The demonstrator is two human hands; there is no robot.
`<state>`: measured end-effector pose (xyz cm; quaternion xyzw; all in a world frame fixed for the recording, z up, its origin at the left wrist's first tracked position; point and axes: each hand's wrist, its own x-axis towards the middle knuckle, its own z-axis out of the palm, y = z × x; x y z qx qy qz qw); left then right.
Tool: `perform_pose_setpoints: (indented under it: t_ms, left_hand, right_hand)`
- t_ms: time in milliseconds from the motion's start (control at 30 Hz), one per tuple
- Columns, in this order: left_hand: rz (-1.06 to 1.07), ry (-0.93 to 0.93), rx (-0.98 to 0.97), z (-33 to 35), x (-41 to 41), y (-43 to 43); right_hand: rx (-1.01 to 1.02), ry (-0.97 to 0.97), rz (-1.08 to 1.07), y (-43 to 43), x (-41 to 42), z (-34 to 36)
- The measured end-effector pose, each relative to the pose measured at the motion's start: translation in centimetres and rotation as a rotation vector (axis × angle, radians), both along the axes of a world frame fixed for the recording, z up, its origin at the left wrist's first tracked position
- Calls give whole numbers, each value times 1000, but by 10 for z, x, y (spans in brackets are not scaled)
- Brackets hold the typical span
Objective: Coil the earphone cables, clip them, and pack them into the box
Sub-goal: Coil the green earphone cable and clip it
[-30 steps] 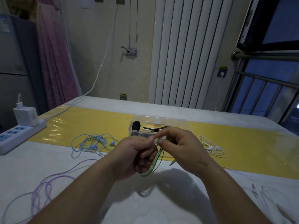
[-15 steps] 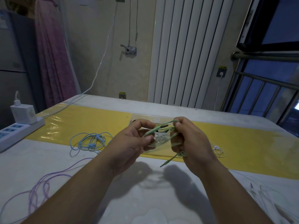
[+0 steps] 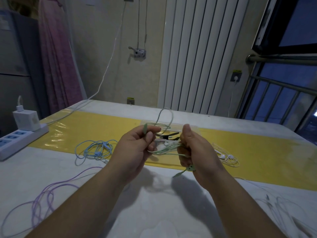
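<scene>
A white tabletop [image 3: 154,212] crossed by a yellow mat [image 3: 96,127] carries the work, with a power strip [image 3: 17,138] at its far left edge. We see a clear plastic box [image 3: 193,130] standing on the mat at centre, just beyond the hands.

The left hand [image 3: 135,152] and right hand [image 3: 197,152] are raised above the tabletop in front of the box, a green earphone cable [image 3: 167,149] stretched between them. The left grip is a tight pinch, thumb against forefinger, on one green end of the cable. The right grip is a closed fist round several gathered strands, thumb upright. One loop stands up over the box, and the plug end hangs below the right hand.

Blue earphones [image 3: 96,150] lie in a loose heap to the left, a purple cable [image 3: 44,194] trails near left, and white earphones [image 3: 226,157] rest on the mat to the right. We can make out black clips [image 3: 168,134] inside the box.

We judge the green cable to be mid-coil, not yet clipped. It looks light, thin and limp, with enough spring to throw off a turn if the fist slackens, and smooth enough to slide. We would hold it across the gathered turns, where a clip could bite, and spare the buds and plug joints, likely the weakest spots.
</scene>
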<state>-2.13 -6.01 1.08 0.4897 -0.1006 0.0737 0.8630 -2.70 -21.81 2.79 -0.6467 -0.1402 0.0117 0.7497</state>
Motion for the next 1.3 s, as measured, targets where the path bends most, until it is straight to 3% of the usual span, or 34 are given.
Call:
perform_pose_setpoints:
  t_ms: [267,467,600,733,867,1067,1167,1300]
  left_hand:
    - [172,-41,449,-12,4,-3]
    - [137,-51,675,-13,-1,-5]
    - [50,-39,553,-9,-2,-5]
    - [40,-10,382,-4,-3,-2]
    - [35,40,166,-2,-1,-1]
    - [107,68,-64,-1,2,-3]
    - [141,61,-28,0,2,-3]
    - [198,8,59,-1,0,-6]
  right_hand:
    - [-157,-78,21,1,1,-4]
    - [-200,-137,-175,7,4,-7]
    - [25,64,-176,5,4,-1]
    - [264,277,-33,-2,7,-1]
    - [346,349,92,-3,8,-3]
    - [291,379,205,-3,5,1]
    - [148,428,225,-3,3,0]
    - [-74,375,87,5,0,-4]
